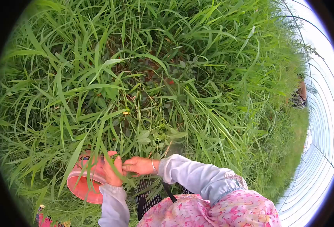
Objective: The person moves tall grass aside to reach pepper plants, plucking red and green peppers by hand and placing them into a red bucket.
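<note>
Left hand (114, 169) and right hand (138, 165) touch (grip unclear) beside a pink bucket (80, 188).

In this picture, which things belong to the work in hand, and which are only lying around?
Probably in the work:
left hand, with a small unclear green thing
right hand
pinkish-red bucket by the left hand

Probably only lying around:
yellow bit in the grass
small red bit
pink thing, lower left edge
</note>
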`<state>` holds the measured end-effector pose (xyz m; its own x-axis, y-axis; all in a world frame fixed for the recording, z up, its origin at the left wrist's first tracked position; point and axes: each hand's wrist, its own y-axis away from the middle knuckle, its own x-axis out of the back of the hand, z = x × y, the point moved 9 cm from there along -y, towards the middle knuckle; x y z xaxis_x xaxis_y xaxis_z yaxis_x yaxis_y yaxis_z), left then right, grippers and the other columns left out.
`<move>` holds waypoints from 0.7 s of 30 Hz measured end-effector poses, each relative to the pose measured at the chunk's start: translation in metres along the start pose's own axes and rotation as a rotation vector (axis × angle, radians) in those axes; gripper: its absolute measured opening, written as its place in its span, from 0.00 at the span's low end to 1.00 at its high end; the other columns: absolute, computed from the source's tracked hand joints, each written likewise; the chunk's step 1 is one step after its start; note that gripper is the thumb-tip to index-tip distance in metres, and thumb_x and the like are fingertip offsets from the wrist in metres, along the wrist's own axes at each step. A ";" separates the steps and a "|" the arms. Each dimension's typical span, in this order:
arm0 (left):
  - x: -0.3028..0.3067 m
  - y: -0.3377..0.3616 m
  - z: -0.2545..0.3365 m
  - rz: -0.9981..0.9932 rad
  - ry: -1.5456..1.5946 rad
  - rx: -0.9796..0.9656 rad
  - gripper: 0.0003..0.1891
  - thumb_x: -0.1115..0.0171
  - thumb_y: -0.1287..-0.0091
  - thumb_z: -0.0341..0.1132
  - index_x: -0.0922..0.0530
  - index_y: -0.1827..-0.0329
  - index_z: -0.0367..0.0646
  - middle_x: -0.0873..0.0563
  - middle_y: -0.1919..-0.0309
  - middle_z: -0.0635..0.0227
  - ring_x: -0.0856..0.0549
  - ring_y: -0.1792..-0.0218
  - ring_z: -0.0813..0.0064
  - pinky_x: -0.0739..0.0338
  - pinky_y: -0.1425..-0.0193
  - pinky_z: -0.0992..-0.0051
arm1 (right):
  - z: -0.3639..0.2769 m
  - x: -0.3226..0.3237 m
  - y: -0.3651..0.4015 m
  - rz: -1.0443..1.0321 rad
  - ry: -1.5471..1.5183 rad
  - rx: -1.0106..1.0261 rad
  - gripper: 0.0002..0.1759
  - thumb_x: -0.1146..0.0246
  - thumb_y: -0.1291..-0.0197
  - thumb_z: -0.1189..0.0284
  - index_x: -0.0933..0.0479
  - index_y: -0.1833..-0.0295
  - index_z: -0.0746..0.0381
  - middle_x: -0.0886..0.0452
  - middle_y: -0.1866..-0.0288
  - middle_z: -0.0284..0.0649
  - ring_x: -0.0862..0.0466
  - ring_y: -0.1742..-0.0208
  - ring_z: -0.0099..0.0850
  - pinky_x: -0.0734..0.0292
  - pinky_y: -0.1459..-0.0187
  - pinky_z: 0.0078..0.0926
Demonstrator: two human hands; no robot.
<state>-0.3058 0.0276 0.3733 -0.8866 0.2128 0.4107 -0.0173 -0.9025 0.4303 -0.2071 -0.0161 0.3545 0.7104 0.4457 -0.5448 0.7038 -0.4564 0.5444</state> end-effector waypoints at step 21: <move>0.075 0.069 -0.101 0.392 0.103 0.136 0.14 0.47 0.35 0.24 0.30 0.47 0.36 0.23 0.58 0.66 0.25 0.62 0.79 0.28 0.58 0.80 | -0.062 0.240 0.053 0.667 0.059 0.081 0.29 0.43 0.39 0.74 0.41 0.33 0.65 0.20 0.62 0.42 0.17 0.70 0.26 0.20 0.73 0.21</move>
<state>-0.4198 -0.0563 0.3527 -0.8557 -0.1816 0.4845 0.3853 -0.8487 0.3624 0.0009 0.1141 0.2917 0.9935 0.0891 -0.0715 0.1136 -0.7037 0.7014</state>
